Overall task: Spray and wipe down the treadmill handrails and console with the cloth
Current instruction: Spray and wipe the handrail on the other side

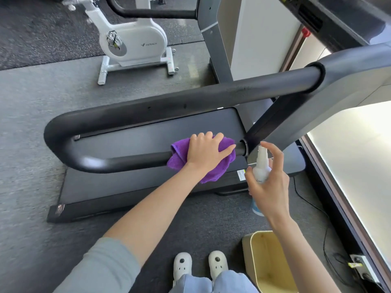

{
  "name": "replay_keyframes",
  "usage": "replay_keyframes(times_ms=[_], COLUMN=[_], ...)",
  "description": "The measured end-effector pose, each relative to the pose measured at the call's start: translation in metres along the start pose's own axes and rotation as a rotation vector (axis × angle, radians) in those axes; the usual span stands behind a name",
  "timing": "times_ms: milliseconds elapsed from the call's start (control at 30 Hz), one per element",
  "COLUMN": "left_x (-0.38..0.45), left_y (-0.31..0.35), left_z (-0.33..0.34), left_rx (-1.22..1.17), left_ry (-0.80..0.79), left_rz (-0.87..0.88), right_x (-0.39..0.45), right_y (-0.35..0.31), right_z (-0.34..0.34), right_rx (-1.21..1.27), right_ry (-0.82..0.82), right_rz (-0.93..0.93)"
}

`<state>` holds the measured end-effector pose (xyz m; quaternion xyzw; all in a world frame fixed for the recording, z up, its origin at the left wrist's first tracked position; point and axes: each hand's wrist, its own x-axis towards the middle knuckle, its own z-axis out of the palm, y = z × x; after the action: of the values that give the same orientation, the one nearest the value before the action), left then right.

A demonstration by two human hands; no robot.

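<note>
The black treadmill handrail (127, 120) loops in a U shape across the middle of the view. My left hand (206, 150) presses a purple cloth (213, 173) around the rail's lower bar, close to where it joins the grey upright (296, 115). Just right of it, my right hand (269, 182) grips a small white spray bottle (261, 163), index finger curled over the nozzle, which points toward the joint. The console's underside (338, 20) shows at the top right.
The treadmill deck (131, 187) lies below the rail on grey carpet. A white exercise bike (131, 43) stands behind it. A cream bin (268, 261) sits by my white clogs (200, 266). A black cable and a power strip (359, 266) run along the bright window at right.
</note>
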<state>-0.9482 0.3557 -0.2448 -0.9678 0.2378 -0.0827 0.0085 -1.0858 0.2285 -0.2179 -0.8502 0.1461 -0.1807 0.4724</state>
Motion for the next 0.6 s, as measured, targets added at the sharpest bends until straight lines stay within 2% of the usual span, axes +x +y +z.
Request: replay_keyframes(times_ms=[133, 267, 367, 600], left_x=[-0.035, -0.071, -0.065, -0.009], left_y=[-0.062, -0.106, -0.095, -0.022], left_z=[-0.01, -0.012, -0.006, 0.001], left_rx=[-0.058, -0.004, 0.058, 0.013], left_ry=[0.022, 0.102, 0.129, 0.053], left_rz=[0.027, 0.017, 0.002, 0.01], right_x=[0.008, 0.01, 0.008, 0.002], right_y=[0.0, 0.003, 0.007, 0.021], right_z=[0.005, 0.01, 0.008, -0.007], right_rx=[0.023, 0.054, 0.047, 0.063], right_ry=[0.048, 0.061, 0.071, 0.105], right_rz=[-0.019, 0.008, 0.005, 0.011])
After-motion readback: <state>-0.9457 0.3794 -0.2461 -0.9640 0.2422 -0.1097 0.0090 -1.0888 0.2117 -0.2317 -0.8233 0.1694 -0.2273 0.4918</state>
